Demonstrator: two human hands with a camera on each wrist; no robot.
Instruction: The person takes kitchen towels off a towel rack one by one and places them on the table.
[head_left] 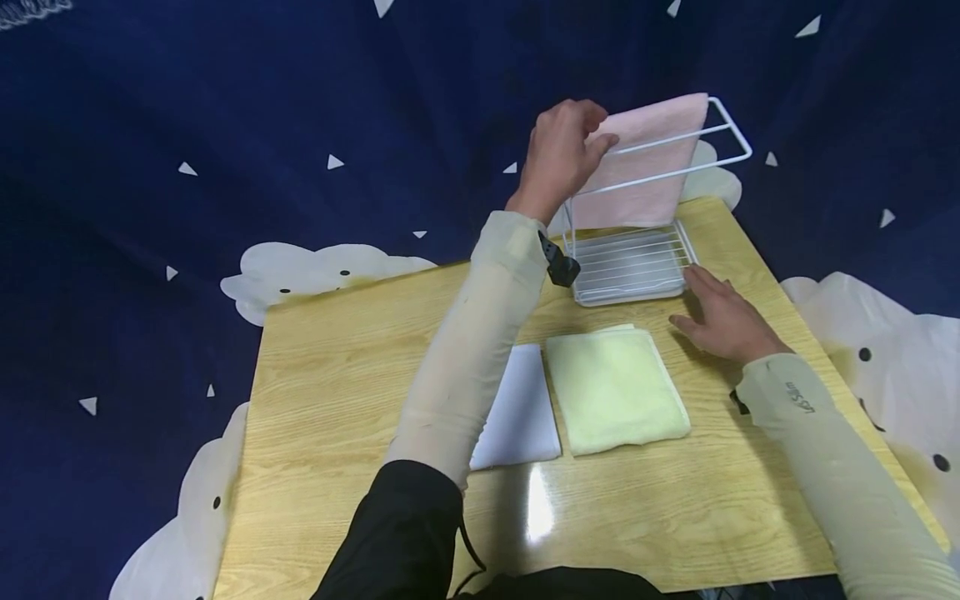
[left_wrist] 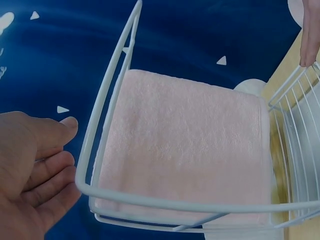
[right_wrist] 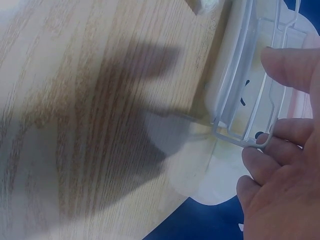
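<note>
A pink towel hangs over the upper bars of a white wire rack. My left hand is beside the rack's upper left end; in the left wrist view that hand has loosely bent fingers and a gap to the bar, holding nothing. Low at the rack's right side is my right hand, its fingertips against the lower basket's corner. The right wrist view has this hand with thumb and fingers spread apart at the wire. In front lie a folded yellow towel and a folded white towel, partly behind my left forearm.
A white tray sits under the rack's wire basket. The rack stands near the back right edge of the wooden table. Behind and around hangs a dark blue cloth with white triangles and cloud shapes.
</note>
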